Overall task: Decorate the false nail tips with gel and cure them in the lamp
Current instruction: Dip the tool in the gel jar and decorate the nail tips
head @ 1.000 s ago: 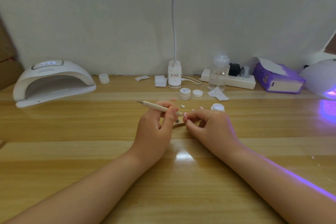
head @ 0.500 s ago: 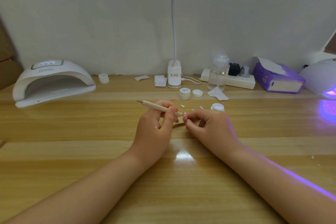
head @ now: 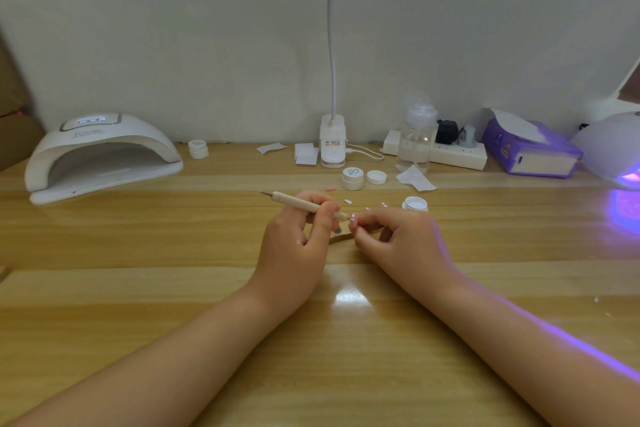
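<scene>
Frame center: my left hand (head: 294, 239) grips a dotting pen (head: 304, 203), fingers curled round it, tip aimed right at the nail tip (head: 353, 218) my right hand (head: 401, 239) pinches; hands nearly touching. Under them a stick (head: 341, 238) on the table (head: 138, 288). Open gel jar (head: 415, 203) just behind right hand, loose tip (head: 347, 201) nearby. Closed jar (head: 352, 178) and lid (head: 376, 177) further back. White lamp (head: 100, 156) upper left; second lamp (head: 613, 149) glowing purple, right edge.

The glossy wood-grain table (head: 138, 288) mirrors the light, while the curing lamp (head: 100, 156) is smooth white plastic.
</scene>
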### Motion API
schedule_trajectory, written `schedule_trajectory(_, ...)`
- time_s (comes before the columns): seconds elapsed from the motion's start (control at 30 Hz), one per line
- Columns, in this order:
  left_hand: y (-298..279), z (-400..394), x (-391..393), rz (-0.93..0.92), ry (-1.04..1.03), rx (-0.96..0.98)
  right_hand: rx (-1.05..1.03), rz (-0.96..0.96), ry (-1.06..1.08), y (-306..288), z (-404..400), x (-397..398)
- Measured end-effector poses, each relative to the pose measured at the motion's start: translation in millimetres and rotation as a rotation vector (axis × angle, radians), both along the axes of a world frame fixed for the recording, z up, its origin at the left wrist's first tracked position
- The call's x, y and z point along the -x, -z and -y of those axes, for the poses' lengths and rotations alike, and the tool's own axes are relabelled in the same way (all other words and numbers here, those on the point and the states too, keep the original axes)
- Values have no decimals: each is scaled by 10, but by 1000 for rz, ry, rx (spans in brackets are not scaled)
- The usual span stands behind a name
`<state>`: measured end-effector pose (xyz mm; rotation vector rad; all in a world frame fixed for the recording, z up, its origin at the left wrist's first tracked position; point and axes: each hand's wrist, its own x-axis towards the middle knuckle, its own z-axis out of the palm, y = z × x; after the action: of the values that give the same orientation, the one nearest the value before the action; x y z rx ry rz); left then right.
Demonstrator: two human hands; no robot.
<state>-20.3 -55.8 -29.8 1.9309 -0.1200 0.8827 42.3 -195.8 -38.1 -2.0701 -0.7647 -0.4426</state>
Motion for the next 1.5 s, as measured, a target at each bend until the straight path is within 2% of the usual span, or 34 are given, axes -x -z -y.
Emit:
schedule_trajectory(0.5,9,0,-12,-6,-5,19,11,-14,9,-12,2,3)
schedule_trajectory(0.97,18,-10,-13,71,10,61,-9,-9,12,10,3,-16)
schedule_trajectory(1.5,31,-2,-31,18,52,50,-1,-40,9,10,4,-15)
